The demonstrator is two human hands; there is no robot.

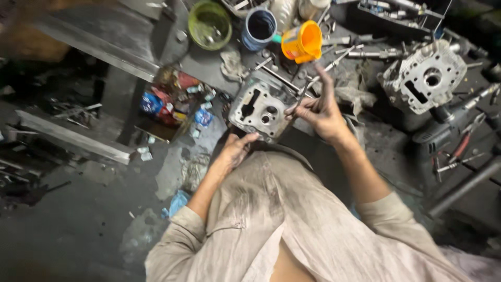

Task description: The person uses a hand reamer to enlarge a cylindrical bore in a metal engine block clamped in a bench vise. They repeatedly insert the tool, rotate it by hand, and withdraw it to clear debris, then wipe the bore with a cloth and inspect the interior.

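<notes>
Dirty grey floor (78, 230), messy workshop | metal engine part (259, 108) faces up, long side near-to-far | left hand (236, 149) grips its near edge | right hand (318, 110) pinches thin tool (300, 96)

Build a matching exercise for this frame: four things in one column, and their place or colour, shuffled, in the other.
Things:
1. funnel
2. green bowl
3. cylinder head
4. red-handled pliers

Place or colour:
A. held between both hands
B. orange, above the right hand
C. far right, beside the drill
D. top, left of the blue cup

Pairs: 1-B, 2-D, 3-A, 4-C
</notes>
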